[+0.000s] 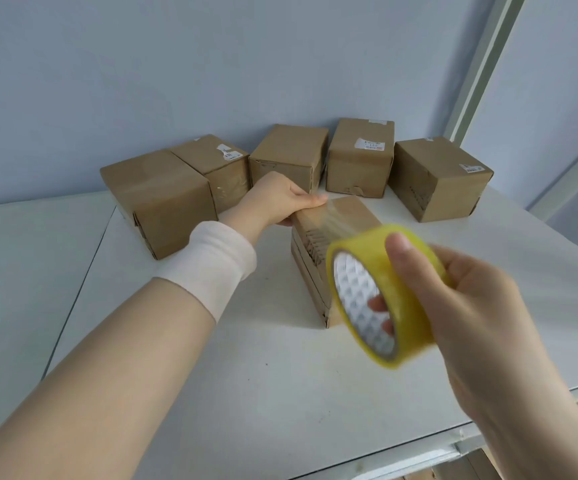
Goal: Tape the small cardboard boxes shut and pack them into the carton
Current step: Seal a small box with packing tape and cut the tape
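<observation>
A small cardboard box [318,244] lies on the white table [246,375] in the middle. My left hand [277,199] holds its far end, thumb pressing a strip of clear tape onto the top. The strip runs from there to a yellow tape roll [381,292], blurred, which my right hand [471,306] grips just above the box's near end, thumb on the rim and fingers through the core. Several more small boxes stand behind in a row along the wall.
The row of boxes runs from a large one [159,199] at the left to one [439,178] at the right. The table's right edge [557,393] drops off near my right wrist. A seam [79,292] splits the tabletop at the left.
</observation>
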{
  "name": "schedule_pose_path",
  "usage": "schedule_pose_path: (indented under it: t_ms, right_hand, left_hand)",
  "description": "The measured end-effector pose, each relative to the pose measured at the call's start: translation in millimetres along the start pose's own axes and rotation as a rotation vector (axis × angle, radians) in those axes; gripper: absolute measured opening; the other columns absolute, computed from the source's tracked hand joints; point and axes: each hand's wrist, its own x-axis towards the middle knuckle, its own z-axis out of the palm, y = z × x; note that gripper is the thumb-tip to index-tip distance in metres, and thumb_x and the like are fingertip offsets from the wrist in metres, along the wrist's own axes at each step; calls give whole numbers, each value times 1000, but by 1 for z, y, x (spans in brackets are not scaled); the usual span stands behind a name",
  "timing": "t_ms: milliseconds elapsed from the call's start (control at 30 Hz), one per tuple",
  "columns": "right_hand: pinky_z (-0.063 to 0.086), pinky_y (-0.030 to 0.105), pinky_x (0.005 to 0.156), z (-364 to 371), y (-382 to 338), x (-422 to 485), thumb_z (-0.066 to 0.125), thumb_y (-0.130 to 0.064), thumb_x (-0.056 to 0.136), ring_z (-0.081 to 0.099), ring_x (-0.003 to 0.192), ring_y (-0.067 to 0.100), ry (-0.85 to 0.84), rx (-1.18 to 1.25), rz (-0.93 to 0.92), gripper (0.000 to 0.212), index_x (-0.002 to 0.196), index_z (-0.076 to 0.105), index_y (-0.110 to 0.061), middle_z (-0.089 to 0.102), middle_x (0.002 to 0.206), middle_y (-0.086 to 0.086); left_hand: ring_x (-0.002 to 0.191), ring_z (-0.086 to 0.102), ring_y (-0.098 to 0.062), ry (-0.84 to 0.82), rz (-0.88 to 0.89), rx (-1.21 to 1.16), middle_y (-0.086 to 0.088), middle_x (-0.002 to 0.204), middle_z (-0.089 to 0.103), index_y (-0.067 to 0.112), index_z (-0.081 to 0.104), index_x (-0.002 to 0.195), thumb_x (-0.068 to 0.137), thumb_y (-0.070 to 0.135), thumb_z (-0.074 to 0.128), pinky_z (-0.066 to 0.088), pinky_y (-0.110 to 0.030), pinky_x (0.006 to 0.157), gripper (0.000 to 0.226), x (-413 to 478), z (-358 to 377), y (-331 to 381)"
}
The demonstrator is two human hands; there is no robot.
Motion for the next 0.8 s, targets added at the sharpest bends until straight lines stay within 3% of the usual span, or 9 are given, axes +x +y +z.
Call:
schedule_pose_path:
  t_ms: [67,167,267,367,567,667,800]
  right_hand:
    - [45,16,39,-6,12,-11,56,-50,56,58,39,11,-14,-34,95,50,66,65,-2,66,51,8]
    - [45,16,38,-7,27,-18,54,-50,57,57,39,11,-7,-83,208,39,67,65,-13,65,49,8]
    - [44,16,41,-7,37,-14,53,-53,67,59,41,7,6,-214,192,38,70,64,-17,66,50,-1]
    - [41,13,40,-8,37,-10,58,-42,80,55,38,4,14,-228,189,26,70,63,-18,66,49,-2]
    - [44,12,40,-10,35,-16,56,-48,74,58,39,3,1,-208,155,31,70,64,-18,67,51,-3]
    - [46,13,43,-10,34,-19,49,-55,60,61,43,5,-1,-192,142,44,72,64,-16,68,53,-1]
    - [46,13,44,-10,33,-21,48,-57,59,63,46,6,-20,-186,132,47,74,65,-16,69,54,0]
  left_hand:
    - [71,61,-10,-2,-5,-3,-2,75,66,11,74,89,85,38,66,53,-15,68,29,0,1,-2]
    - [71,63,-9,-2,3,-12,1,73,67,18,73,77,84,39,66,54,-17,71,23,-2,2,-3]
    - [74,64,-10,-3,-1,-25,1,74,68,20,72,75,85,40,65,55,-17,74,23,-3,2,-3]
    - [78,63,-14,3,8,-12,-5,79,68,11,74,84,86,40,63,54,-20,75,31,-4,3,-3]
    - [72,61,-13,26,49,53,-6,73,64,4,73,92,89,39,59,54,-23,73,38,-8,4,3]
    - [79,62,-20,40,95,126,-20,88,68,3,72,94,91,38,58,56,-34,81,38,-9,5,2]
    - [103,59,-12,40,188,188,-2,115,67,17,68,113,96,21,50,46,-26,89,25,-10,12,11]
